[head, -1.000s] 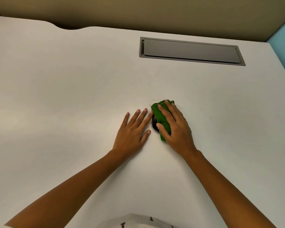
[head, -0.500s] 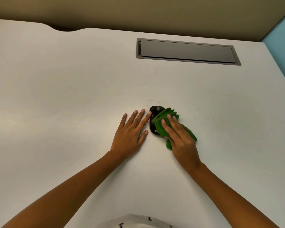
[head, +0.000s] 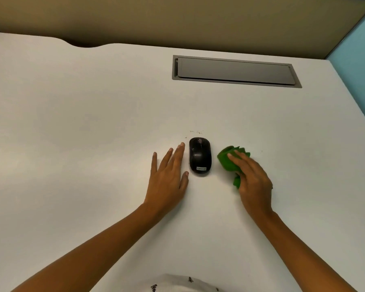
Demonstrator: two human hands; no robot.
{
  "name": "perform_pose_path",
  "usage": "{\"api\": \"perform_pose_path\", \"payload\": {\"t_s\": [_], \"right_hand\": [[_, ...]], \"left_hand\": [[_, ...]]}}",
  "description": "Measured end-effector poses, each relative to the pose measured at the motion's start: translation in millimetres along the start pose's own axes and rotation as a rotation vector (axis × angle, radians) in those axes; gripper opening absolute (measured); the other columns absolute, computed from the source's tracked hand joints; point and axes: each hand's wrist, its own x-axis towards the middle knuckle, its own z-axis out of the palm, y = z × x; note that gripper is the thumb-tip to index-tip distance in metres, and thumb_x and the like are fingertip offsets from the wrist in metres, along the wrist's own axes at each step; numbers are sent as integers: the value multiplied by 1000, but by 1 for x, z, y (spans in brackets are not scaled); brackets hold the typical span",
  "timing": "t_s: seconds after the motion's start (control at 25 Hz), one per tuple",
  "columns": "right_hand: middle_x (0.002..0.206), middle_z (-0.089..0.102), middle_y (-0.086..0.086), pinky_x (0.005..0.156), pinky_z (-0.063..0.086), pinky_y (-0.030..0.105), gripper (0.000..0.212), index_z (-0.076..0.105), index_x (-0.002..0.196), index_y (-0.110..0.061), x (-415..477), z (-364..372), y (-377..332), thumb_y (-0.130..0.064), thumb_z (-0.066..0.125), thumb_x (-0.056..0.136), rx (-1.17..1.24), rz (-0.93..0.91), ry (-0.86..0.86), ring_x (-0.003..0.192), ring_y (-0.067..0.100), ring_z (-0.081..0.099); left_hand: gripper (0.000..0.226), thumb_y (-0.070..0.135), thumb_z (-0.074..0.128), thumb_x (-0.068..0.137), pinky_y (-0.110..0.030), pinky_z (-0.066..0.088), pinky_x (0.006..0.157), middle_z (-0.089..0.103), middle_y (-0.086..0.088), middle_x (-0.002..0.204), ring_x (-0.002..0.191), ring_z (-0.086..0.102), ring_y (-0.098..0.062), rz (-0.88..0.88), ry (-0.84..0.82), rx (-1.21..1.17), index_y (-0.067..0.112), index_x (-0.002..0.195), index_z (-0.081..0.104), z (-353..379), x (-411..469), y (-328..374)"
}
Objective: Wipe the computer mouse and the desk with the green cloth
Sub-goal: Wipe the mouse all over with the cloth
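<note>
A black computer mouse (head: 200, 155) lies fully uncovered on the white desk (head: 93, 123), its label facing me. My left hand (head: 169, 178) rests flat on the desk just left of the mouse, fingers spread, holding nothing. My right hand (head: 251, 178) presses down on the crumpled green cloth (head: 227, 160), which sits on the desk a short gap to the right of the mouse. Small brown crumbs (head: 195, 132) lie on the desk just beyond the mouse.
A grey cable hatch (head: 236, 70) is set into the desk at the back right. A beige partition (head: 177, 20) runs along the far edge, and a blue wall (head: 358, 66) borders the right side. A notch (head: 82, 44) cuts the desk's back left edge.
My right hand has slid the green cloth off the mouse and to the right, onto the desk. The mouse is now fully exposed. My left hand has stayed beside it.
</note>
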Motion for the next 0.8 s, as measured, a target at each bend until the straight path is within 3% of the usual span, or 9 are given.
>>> {"api": "perform_pose_path", "payload": {"t_s": [0.08, 0.2, 0.36, 0.64, 0.8], "right_hand": [[132, 59, 9, 100, 50, 39, 41, 59, 126, -13, 16, 0, -7, 3, 55, 88, 44, 53, 0, 119, 25, 57], [142, 50, 3, 107, 42, 32, 46, 52, 134, -19, 37, 7, -19, -1, 50, 92, 100, -110, -156, 127, 20, 49], [139, 52, 1, 106, 43, 37, 53, 54, 131, -21, 56, 24, -22, 7, 52, 86, 126, -198, -318, 127, 19, 49], [130, 61, 2, 103, 43, 41, 59, 56, 129, -23, 99, 46, -14, 9, 55, 79, -9, -208, -417, 123, 24, 52], [127, 63, 2, 103, 40, 32, 54, 59, 126, -22, 101, 44, -19, 10, 53, 82, 41, -157, -419, 121, 23, 53]], "left_hand": [[65, 29, 38, 98, -40, 3, 123, 17, -4, 162, 150, 11, -18, 109, 10, -2, 13, 154, 10, 4, -6, 14], [62, 31, 37, 101, -36, 3, 123, 8, -6, 162, 150, 1, -19, 210, -51, 7, 10, 154, 13, 16, -7, 27], [59, 33, 38, 101, -38, 14, 122, 23, -12, 159, 149, 14, -23, 234, -22, 48, 6, 151, 25, 23, -7, 24], [61, 35, 37, 102, -32, 7, 123, 11, -6, 163, 151, 4, -17, 257, -42, 46, 10, 154, 15, 27, -5, 15], [61, 35, 37, 103, -32, 5, 123, 9, -5, 162, 151, 2, -17, 245, -40, 40, 11, 154, 14, 29, -4, 16]]}}
